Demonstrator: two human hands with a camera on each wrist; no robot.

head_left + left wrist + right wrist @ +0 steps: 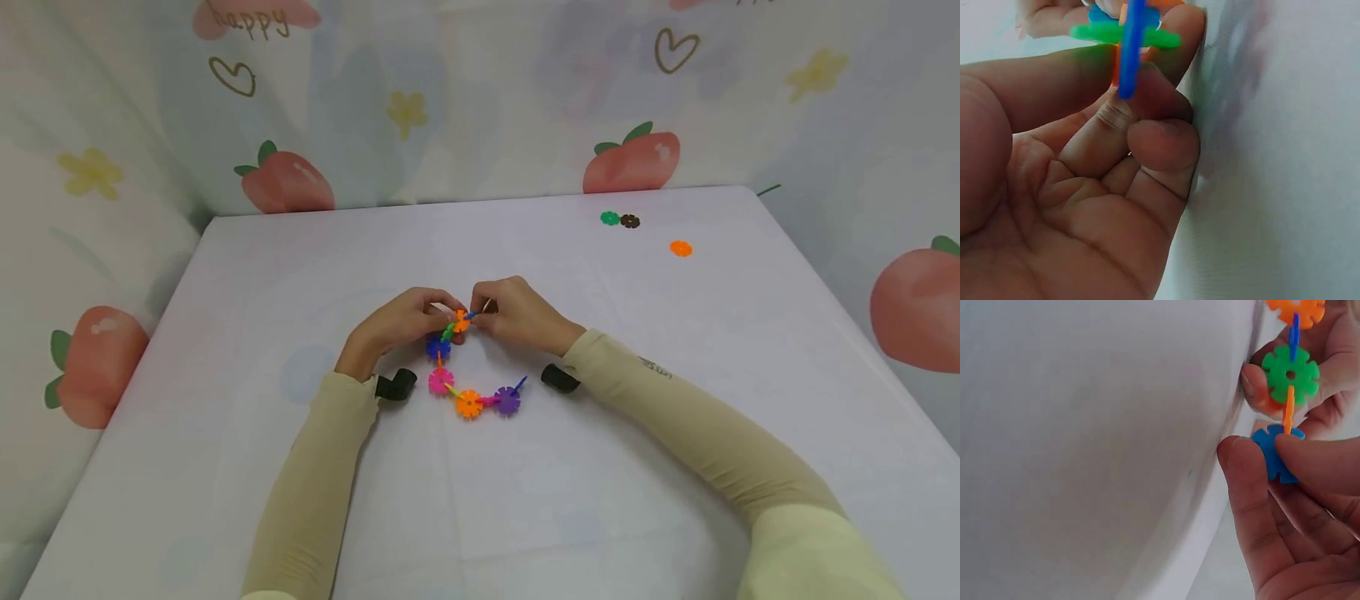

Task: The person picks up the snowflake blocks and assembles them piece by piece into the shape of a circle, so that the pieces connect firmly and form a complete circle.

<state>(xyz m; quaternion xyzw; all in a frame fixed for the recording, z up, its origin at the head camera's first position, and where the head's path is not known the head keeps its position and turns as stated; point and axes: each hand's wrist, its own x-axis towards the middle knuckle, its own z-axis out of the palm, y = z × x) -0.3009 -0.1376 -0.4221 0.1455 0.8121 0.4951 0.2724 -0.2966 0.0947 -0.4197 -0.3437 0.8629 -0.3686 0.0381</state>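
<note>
Near the head view's centre, the left hand (405,323) is pinching an orange disc (461,322) at the upper end of a disc chain (441,382), which is curving below the fingers. At right in the right wrist view, the right hand (1300,515)'s thumb and forefinger are clamping the adjoining blue disc (1270,452).

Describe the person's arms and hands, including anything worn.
The left hand and the right hand are gloveless. A close-fitting beige left sleeve and matching right sleeve reach the wrists; the right one bears a small dark marking. A paler, yellowish outer sleeve shows near the right elbow. A black device sits beside the left wrist, another black device by the right.
</note>
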